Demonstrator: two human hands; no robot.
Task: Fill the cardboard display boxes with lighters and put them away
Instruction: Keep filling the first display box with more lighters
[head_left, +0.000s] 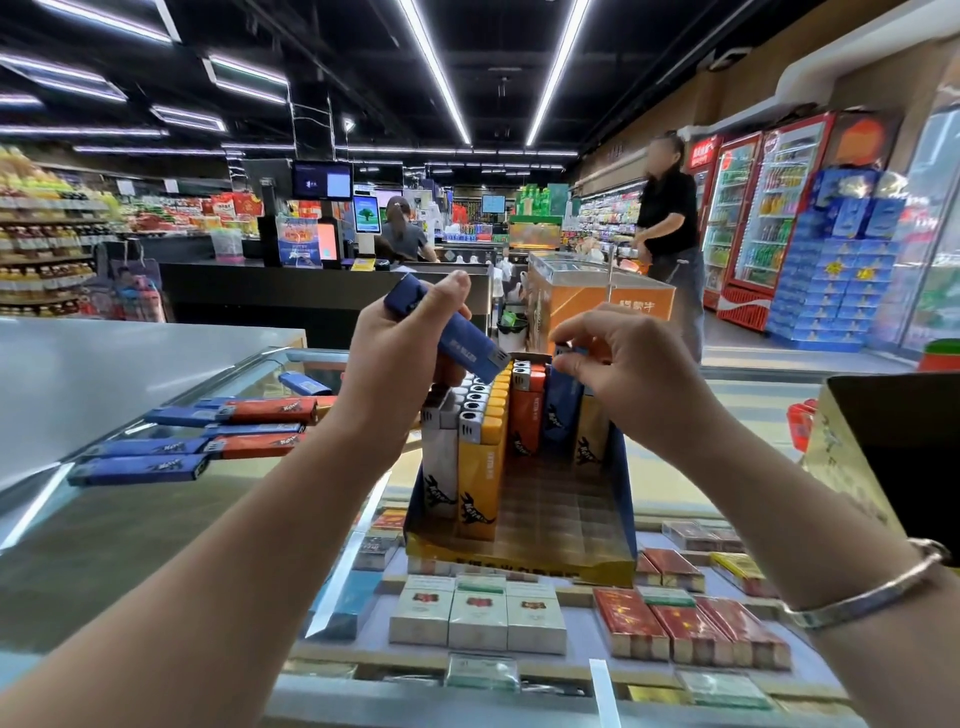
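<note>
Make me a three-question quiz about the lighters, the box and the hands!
1. Where do the loose lighters lie?
A. on the glass counter, left of the display box
B. on the floor
C. inside the freezer

2. What colour is the lighter in the left hand?
A. yellow
B. blue
C. white

3. How full is the display box?
A. empty
B. packed full
C. partly filled, near right part bare

Answers: 1 A, they lie flat on the glass counter. 2 B, its body is blue. 3 C, lighters stand at the left and back only.
</note>
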